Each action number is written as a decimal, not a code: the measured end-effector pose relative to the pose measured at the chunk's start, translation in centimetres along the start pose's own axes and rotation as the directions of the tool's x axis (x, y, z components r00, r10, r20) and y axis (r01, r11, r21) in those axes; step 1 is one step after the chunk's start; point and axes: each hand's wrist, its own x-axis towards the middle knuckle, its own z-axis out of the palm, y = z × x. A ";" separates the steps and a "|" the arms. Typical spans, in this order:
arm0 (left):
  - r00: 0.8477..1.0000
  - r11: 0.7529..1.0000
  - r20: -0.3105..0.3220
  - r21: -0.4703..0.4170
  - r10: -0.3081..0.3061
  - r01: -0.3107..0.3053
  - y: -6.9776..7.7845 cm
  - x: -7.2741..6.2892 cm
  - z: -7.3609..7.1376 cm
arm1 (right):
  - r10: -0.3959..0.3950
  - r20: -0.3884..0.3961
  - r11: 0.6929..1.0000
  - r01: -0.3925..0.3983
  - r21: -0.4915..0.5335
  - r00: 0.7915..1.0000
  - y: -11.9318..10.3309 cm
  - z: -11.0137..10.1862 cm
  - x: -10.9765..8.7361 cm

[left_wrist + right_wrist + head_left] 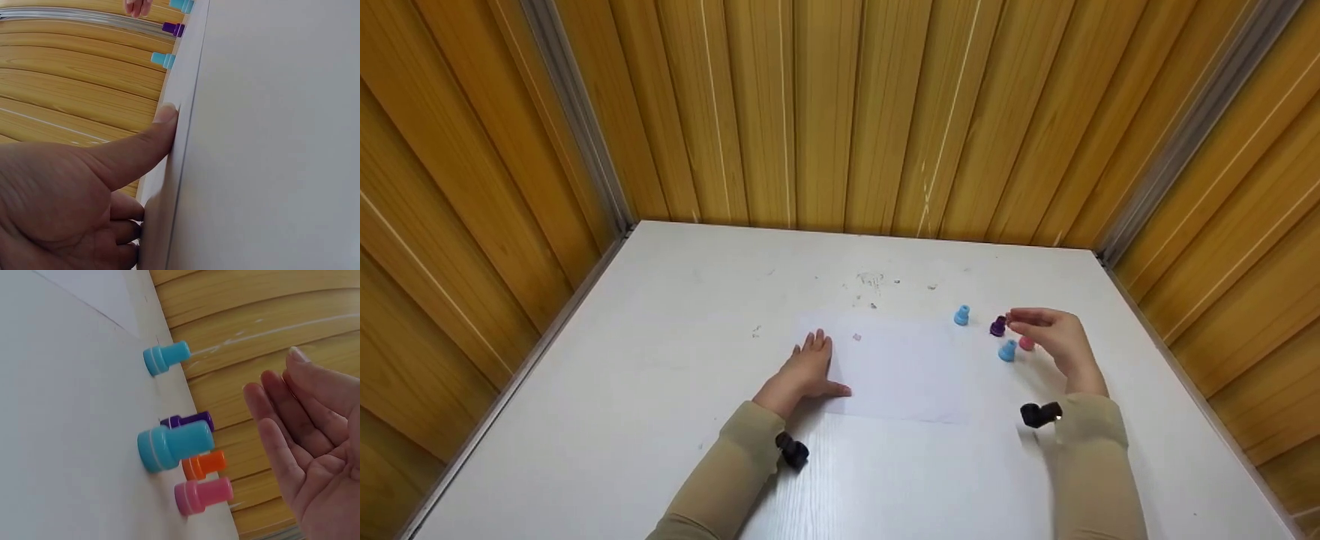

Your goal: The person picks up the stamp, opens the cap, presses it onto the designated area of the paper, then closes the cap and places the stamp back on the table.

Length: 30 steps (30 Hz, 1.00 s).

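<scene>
While the left hand (808,371) lies with fingers spread and thumb extended at the left edge of a white paper sheet (900,375), the right hand (1054,334) is poised over the pieces, its fingers loosely curved, released and holding nothing.

Items, placed by the fingers:
- Paper sheet: flat on the desk (660,315), under the left thumb, between the two hands.
- Purple piece (997,326): upright, just left of the right fingertips.
- Far light-blue piece (962,315): upright, farther left of those fingertips.
- Near light-blue piece (1007,350): upright, on the near side of the right fingers.
- Pink piece (203,496): upright, below the right hand.
- Orange piece (203,464): upright, near the right fingers, between the purple and pink ones in the right wrist view.

Progress, as judged: sheet laid out and steadied; five stamper-like pieces grouped within reach of the right fingers. Outstanding: picking up and using a piece; none is grasped, none stands on the sheet. One small grey mark (856,337) shows right of the left fingertips, within the sheet's outline; whether printed there or showing through, cannot tell.

Brands, labels: none seen. Writing: none legible; a speckled grey patch (870,280) beyond the left fingers cannot be read.
</scene>
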 end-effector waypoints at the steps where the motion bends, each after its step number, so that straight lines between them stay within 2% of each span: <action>1: 1.000 1.000 0.004 0.001 -0.001 0.001 0.0 0.0 0.0 | -0.006 0.005 1.000 0.005 0.014 1.000 0.5 -0.2 -0.2; 6: 1.000 1.000 0.011 0.001 -0.003 0.003 -0.1 -0.2 -0.2 | 0.007 0.024 0.995 -0.009 0.099 1.000 2.2 -0.1 -0.6; 11: 1.000 1.000 0.000 -0.007 0.000 0.000 0.0 -0.3 -0.1 | 0.063 0.023 0.995 -0.065 0.080 0.998 2.9 0.5 -0.6; 16: 1.000 1.000 -0.003 -0.023 -0.003 0.002 0.0 -0.2 0.0 | 0.112 0.037 0.984 -0.116 0.133 0.993 3.6 1.1 -0.5; 20: 1.000 1.000 -0.004 -0.024 0.000 0.000 -0.1 -0.1 0.1 | 0.101 0.029 0.983 -0.104 0.148 0.995 4.2 1.4 -0.5; 30: 1.000 1.000 -0.003 -0.014 0.010 -0.010 -0.2 -0.1 0.2 | 0.078 0.006 0.992 -0.078 0.100 0.997 4.7 1.7 -0.5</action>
